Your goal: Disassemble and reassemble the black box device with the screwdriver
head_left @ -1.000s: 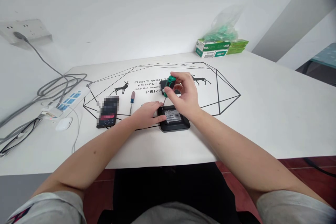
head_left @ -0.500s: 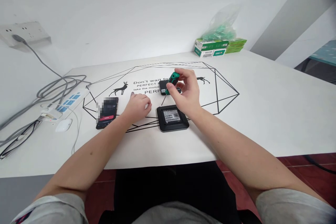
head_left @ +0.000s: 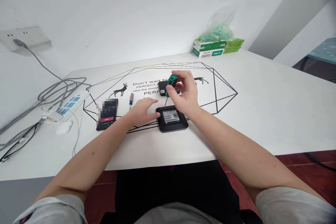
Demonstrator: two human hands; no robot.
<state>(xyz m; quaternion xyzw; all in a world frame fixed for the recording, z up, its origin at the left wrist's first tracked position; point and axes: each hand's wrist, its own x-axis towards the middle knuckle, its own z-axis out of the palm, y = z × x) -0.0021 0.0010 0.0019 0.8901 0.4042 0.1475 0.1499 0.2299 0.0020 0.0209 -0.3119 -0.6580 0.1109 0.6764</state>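
A green-and-black screwdriver (head_left: 172, 82) is gripped near its top by the fingers and thumb of my right hand (head_left: 187, 94). Its shaft points down to the far left part of a flat black square device (head_left: 172, 117) with a white label on top; whether the tip touches is too small to tell. My left hand (head_left: 143, 111) lies at the device's left side, fingers stretched and apart from the thumb, whose tip meets the left edge. Behind the screwdriver is a second black object (head_left: 162, 87), partly hidden. A small screwdriver with a blue-and-red handle (head_left: 131, 98) rests beyond my left hand.
A phone (head_left: 107, 113) lies left of my left hand. Farther left are a power strip (head_left: 72, 103), grey cables (head_left: 55, 89), a white earbud case (head_left: 64, 127) and glasses (head_left: 23, 141). Green-and-white boxes (head_left: 210, 47) with a plastic bag stand against the wall.
My left hand has moved right to the device's edge, its fingers straightening, and the small screwdriver has come into view. The green screwdriver's tip has shifted right and down to the device.
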